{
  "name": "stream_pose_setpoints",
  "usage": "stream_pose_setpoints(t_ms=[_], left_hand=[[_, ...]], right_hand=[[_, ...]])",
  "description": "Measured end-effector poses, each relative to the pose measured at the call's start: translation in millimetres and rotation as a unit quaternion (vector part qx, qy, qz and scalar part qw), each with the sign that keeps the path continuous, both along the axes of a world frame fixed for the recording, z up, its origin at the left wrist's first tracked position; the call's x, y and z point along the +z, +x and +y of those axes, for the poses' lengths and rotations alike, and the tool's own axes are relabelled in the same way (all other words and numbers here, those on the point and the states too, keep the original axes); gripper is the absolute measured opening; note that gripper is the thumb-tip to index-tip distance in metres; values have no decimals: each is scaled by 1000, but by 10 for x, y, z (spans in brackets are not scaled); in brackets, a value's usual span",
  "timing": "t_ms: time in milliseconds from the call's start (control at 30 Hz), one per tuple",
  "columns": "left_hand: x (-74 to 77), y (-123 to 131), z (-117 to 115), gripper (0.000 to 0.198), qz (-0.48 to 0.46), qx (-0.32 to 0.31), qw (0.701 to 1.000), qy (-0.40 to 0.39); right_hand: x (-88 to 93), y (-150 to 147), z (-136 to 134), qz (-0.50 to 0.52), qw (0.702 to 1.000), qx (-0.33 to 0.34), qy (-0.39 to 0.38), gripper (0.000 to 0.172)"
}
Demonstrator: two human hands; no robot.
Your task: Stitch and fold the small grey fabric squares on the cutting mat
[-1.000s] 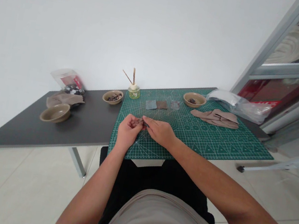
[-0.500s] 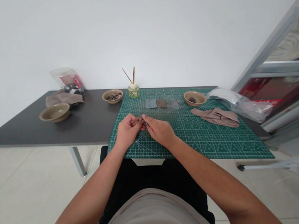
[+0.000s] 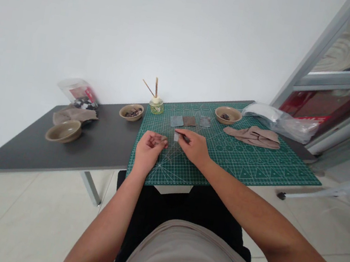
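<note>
My left hand point(image 3: 148, 151) rests on the edge of a green cutting mat point(image 3: 250, 163), palm turned up, with a small brownish piece point(image 3: 161, 140) at its curled fingertips. My right hand point(image 3: 194, 147) pinches a small pale square piece point(image 3: 176, 136), and a thin dark item shows under its fingers. The hands stand apart. Beyond them on the mat lie a grey-blue square point(image 3: 177, 121), a brown square point(image 3: 189, 121) and a transparent square point(image 3: 205, 121).
Tan bowls of dark pieces point(image 3: 230, 115) point(image 3: 131, 112) stand on the mat and grey table point(image 3: 99, 140). Also there are an empty bowl point(image 3: 63, 130), beige cloths point(image 3: 252, 136) point(image 3: 73, 116), plastic bags point(image 3: 279, 123) point(image 3: 77, 92) and a reed diffuser point(image 3: 156, 106).
My hands have come apart. The right hand has moved to the right with the pale piece in its fingers, and the left hand has turned palm up.
</note>
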State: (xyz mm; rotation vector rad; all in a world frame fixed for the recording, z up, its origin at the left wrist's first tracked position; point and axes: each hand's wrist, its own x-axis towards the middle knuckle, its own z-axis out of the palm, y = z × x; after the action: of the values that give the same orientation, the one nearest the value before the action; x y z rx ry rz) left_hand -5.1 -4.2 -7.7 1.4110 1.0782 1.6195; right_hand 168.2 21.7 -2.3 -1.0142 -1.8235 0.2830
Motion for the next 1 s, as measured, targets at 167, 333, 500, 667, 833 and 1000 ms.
stream_pose_setpoints(t_ms=[167,333,500,667,833,1000], left_hand=[[9,-8,15,20,10,0,1000,-24],[15,-22,20,22,93,15,995,-21],[8,-25,16,26,126,48,990,-40],[-2,-12,-10,25,141,43,989,-30],[35,-12,-38,18,164,26,985,-40],[79,-11,-48,23,191,25,980,-58]], right_hand=[[14,15,38,47,998,30,-14,23],[11,3,22,24,997,71,22,23],[0,-7,0,-14,994,87,58,24],[-22,-21,-24,-57,993,84,64,24],[-37,-34,-29,-87,988,115,63,27],[-34,-40,-10,-55,990,117,52,26]])
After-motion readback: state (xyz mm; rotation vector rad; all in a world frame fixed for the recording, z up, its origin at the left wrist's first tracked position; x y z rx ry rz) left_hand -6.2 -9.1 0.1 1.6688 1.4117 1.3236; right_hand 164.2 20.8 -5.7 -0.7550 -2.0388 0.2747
